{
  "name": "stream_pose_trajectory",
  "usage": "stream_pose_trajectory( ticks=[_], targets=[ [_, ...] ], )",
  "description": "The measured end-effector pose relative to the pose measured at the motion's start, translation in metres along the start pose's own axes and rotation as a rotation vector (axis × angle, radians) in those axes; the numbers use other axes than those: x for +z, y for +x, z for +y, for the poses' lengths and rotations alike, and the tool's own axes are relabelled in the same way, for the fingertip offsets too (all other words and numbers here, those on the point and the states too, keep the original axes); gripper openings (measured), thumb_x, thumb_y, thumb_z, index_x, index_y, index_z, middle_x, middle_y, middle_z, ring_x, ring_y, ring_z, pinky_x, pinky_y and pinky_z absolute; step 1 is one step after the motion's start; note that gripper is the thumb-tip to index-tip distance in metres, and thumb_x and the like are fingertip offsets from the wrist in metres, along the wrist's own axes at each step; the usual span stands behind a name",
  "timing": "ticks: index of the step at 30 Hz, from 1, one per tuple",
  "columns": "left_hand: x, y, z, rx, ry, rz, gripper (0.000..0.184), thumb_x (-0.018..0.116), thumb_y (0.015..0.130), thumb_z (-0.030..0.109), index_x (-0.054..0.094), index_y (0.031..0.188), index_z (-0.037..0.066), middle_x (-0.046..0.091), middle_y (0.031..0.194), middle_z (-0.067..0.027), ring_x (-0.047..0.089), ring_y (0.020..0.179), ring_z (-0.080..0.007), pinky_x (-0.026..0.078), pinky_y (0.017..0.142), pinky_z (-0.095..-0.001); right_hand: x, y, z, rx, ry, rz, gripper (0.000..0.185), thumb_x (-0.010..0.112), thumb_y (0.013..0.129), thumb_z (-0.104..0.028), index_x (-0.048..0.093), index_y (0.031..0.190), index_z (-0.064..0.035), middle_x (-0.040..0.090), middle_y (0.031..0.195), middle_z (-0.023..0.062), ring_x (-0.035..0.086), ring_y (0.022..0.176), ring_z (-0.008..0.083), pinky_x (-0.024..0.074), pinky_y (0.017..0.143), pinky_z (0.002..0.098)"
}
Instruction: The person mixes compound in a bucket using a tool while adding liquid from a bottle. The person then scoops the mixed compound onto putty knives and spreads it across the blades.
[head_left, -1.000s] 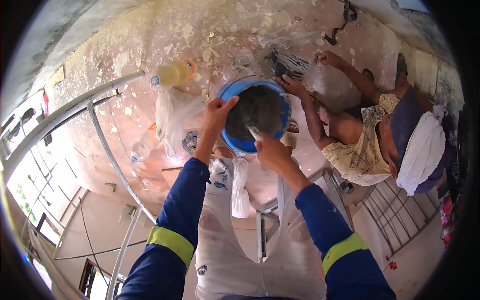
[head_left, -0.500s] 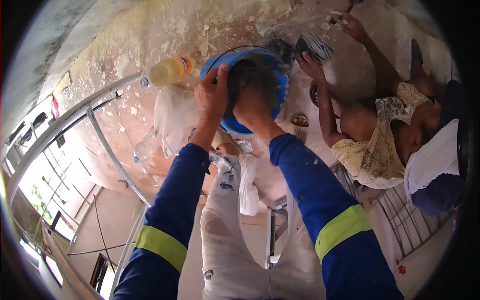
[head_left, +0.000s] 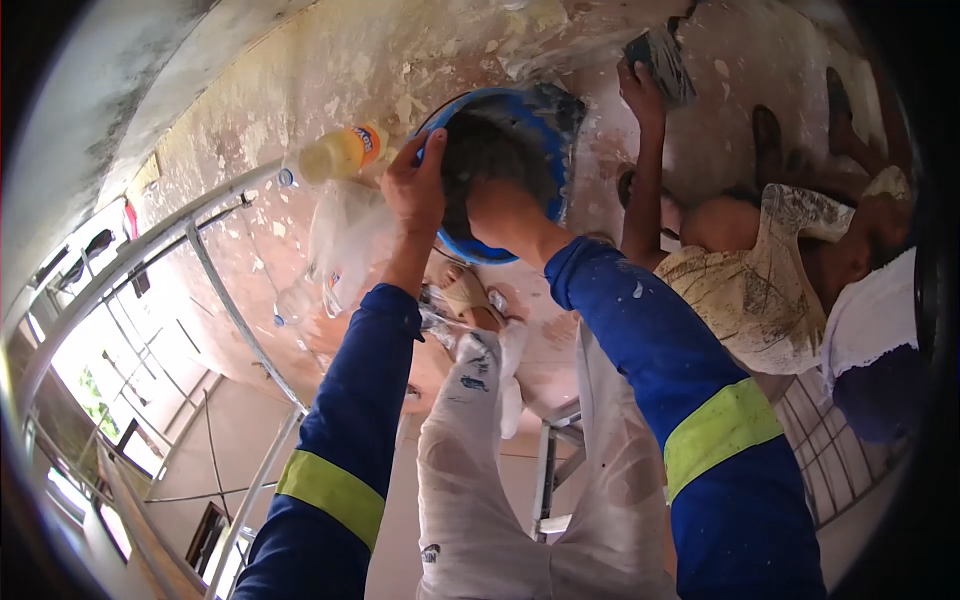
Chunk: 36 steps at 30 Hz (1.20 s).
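Observation:
A blue bucket stands tilted towards me, with dark grey, wet-looking paste inside. My left hand is closed on the bucket's left rim, thumb uppermost. My right hand reaches down into the bucket; its fingers are hidden against the paste, so what they hold cannot be seen. At the bucket's upper right edge lies a dark, paste-smeared piece. Left of the bucket are a Fanta bottle with pale yellow liquid and a crumpled clear plastic bag.
A co-worker crouches at the right, one hand on a dark, paste-smeared flat tool. Metal scaffold rails run along the left. My sandalled foot is below the bucket. Paint flakes dot the stained surface.
My right hand has shifted slightly inside the bucket, while my left keeps its hold on the rim. The co-worker's hand and flat tool have moved up and right; their other hand has left view.

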<state>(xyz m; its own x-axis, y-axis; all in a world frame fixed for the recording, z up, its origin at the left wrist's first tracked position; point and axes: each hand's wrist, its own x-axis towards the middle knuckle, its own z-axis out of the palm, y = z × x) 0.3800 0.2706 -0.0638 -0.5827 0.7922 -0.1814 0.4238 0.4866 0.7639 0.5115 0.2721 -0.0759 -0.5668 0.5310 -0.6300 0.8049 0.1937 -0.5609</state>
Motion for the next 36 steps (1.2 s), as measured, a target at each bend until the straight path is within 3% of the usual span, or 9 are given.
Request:
stream_pose_trajectory(
  ticks=[2,8,12,14,18,23,26,30,36],
  targets=[
    [-0.008,0.006,0.005,-0.073,0.012,-0.044,0.039,0.077,0.090,0.039,0.078,0.106,0.003,0.063,0.063,-0.0026,0.052,0.060,-0.0082,0.043,0.059,-0.0290,0.019,0.000,0.006,-0.108,-0.069,0.114,0.024,0.057,0.088,-0.009,0.075,0.102,-0.0011,0.073,0.108,0.0244,0.073,0.097,0.0361,0.0588,0.083,0.0445],
    [-0.011,0.012,-0.004,0.037,-0.017,-0.065,0.040,0.076,0.092,0.037,0.077,0.108,0.000,0.058,0.062,-0.0019,0.048,0.061,-0.0081,0.040,0.058,-0.0289,0.021,-0.032,0.004,-0.201,0.094,0.084,0.020,0.061,0.085,-0.013,0.075,0.095,-0.0018,0.074,0.088,0.0200,0.074,0.082,0.0379,0.0589,0.073,0.0497],
    [-0.017,0.014,-0.002,-0.031,0.025,-0.117,0.039,0.074,0.094,0.033,0.076,0.110,-0.003,0.068,0.078,-0.0055,0.057,0.074,-0.0104,0.046,0.070,-0.0272,-0.016,-0.070,0.013,-0.082,0.156,-0.017,0.030,0.057,0.093,-0.019,0.065,0.115,0.0004,0.072,0.085,0.0231,0.071,0.083,0.0422,0.0561,0.072,0.0538],
    [-0.023,0.016,-0.016,-0.016,0.020,-0.112,0.040,0.075,0.093,0.035,0.076,0.109,-0.001,0.062,0.069,-0.0042,0.052,0.066,-0.0104,0.043,0.063,-0.0295,-0.020,-0.081,0.016,0.015,0.136,0.013,0.033,0.056,0.095,-0.021,0.061,0.120,0.0000,0.071,0.082,0.0237,0.071,0.081,0.0430,0.0557,0.071,0.0547],
    [-0.036,0.024,-0.049,0.052,-0.042,-0.132,0.039,0.076,0.093,0.035,0.076,0.108,-0.001,0.062,0.066,-0.0043,0.052,0.064,-0.0107,0.043,0.061,-0.0304,-0.005,-0.033,0.039,0.089,0.112,0.257,0.031,0.056,0.096,-0.023,0.059,0.112,0.0030,0.070,0.076,0.0244,0.069,0.074,0.0457,0.0543,0.070,0.0570],
    [-0.047,0.026,-0.043,0.141,-0.077,-0.237,0.037,0.076,0.093,0.033,0.076,0.108,-0.001,0.066,0.069,-0.0076,0.058,0.066,-0.0109,0.048,0.067,-0.0289,0.008,0.014,0.008,0.021,0.124,0.211,0.030,0.056,0.092,-0.017,0.061,0.110,0.0074,0.071,0.086,0.0294,0.071,0.083,0.0463,0.0581,0.078,0.0520],
    [-0.048,0.030,-0.036,0.156,-0.076,-0.268,0.037,0.076,0.092,0.033,0.076,0.109,0.001,0.069,0.072,-0.0112,0.061,0.068,-0.0127,0.050,0.069,-0.0298,0.021,0.003,-0.015,-0.039,-0.027,0.138,0.026,0.058,0.086,-0.009,0.067,0.106,0.0044,0.074,0.099,0.0239,0.074,0.093,0.0381,0.0601,0.081,0.0466],
    [-0.041,0.021,-0.047,0.168,-0.083,-0.232,0.038,0.077,0.091,0.037,0.077,0.109,0.003,0.068,0.071,-0.0114,0.063,0.068,-0.0145,0.050,0.066,-0.0326,0.037,-0.002,-0.011,-0.082,-0.060,0.201,0.032,0.057,0.088,-0.010,0.060,0.114,0.0077,0.074,0.094,0.0257,0.075,0.086,0.0390,0.0606,0.075,0.0463],
    [-0.036,0.013,-0.029,0.204,0.046,-0.289,0.042,0.076,0.091,0.040,0.076,0.109,0.002,0.068,0.070,-0.0105,0.063,0.068,-0.0131,0.049,0.065,-0.0299,0.031,-0.026,0.002,-0.258,-0.155,0.178,0.026,0.056,0.088,-0.008,0.066,0.109,0.0031,0.074,0.092,0.0251,0.075,0.087,0.0379,0.0601,0.074,0.0462]
  ],
)
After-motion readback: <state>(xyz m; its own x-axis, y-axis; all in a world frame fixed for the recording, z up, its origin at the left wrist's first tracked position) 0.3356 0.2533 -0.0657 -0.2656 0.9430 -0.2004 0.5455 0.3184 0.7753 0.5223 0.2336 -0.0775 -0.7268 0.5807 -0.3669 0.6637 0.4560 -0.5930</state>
